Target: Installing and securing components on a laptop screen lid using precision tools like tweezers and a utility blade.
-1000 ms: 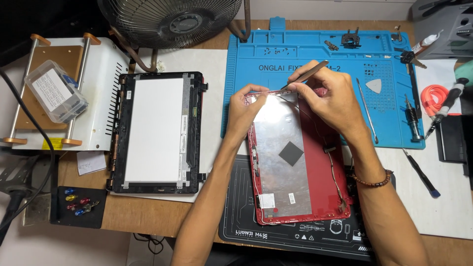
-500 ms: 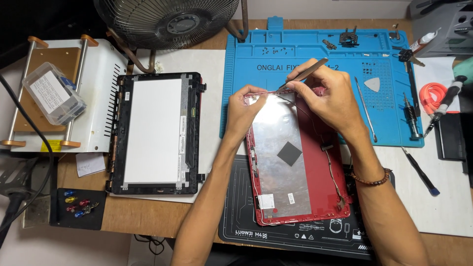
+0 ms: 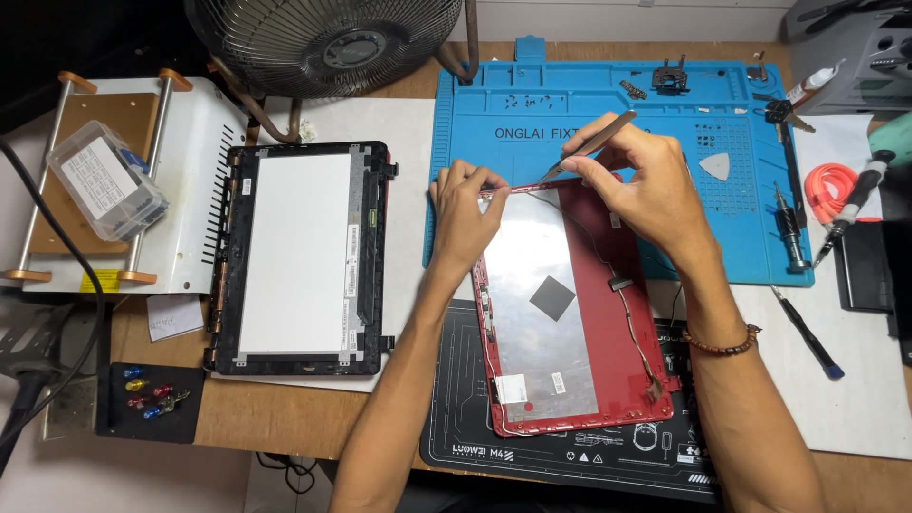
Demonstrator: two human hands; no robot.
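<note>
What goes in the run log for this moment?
left hand: steadies red laptop lid top edge | right hand: holds tweezers, tip at same edge

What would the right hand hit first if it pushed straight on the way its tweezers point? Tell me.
The right hand aims its tweezers down-left at the red lid's top edge. Going on, it would probably meet the left hand's fingertips pinching that edge, though depth is hard to judge.

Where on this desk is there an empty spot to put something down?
One bare patch is the white sheet right of the right hand, past the black-and-blue tool. Another is the wood strip below the screen panel. It is crowded around the red laptop lid, where the left hand and tweezers work, and along the blue mat's right edge.
</note>
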